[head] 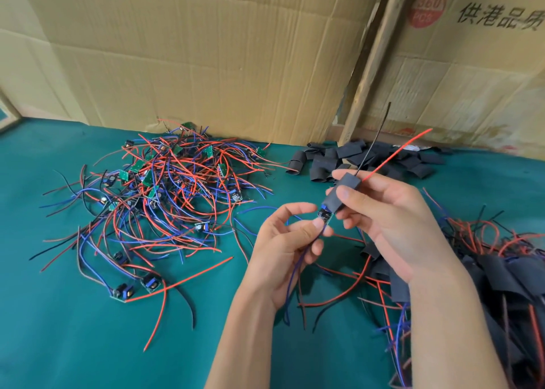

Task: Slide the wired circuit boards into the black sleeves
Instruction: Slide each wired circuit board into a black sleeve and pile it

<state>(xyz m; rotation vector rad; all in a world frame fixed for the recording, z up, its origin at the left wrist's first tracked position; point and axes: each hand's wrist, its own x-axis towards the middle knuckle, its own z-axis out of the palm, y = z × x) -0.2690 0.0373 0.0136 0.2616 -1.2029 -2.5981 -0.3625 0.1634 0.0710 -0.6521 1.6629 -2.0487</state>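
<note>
The right hand (380, 208) pinches a black sleeve (342, 192) up in the air over the green table (59, 329). A circuit board (324, 215) pokes out of its lower end. The left hand (290, 241) pinches that board and its blue wire (295, 273). A red wire (396, 154) and a black wire (373, 141) stick out the top. More wired boards (165, 194) lie in a pile on the left, and loose sleeves (365, 160) lie behind the hands

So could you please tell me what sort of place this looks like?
Probably a small assembly workshop: a heap of wired circuit boards on a green table, a pile of black sleeves, and cardboard boxes behind.
</note>
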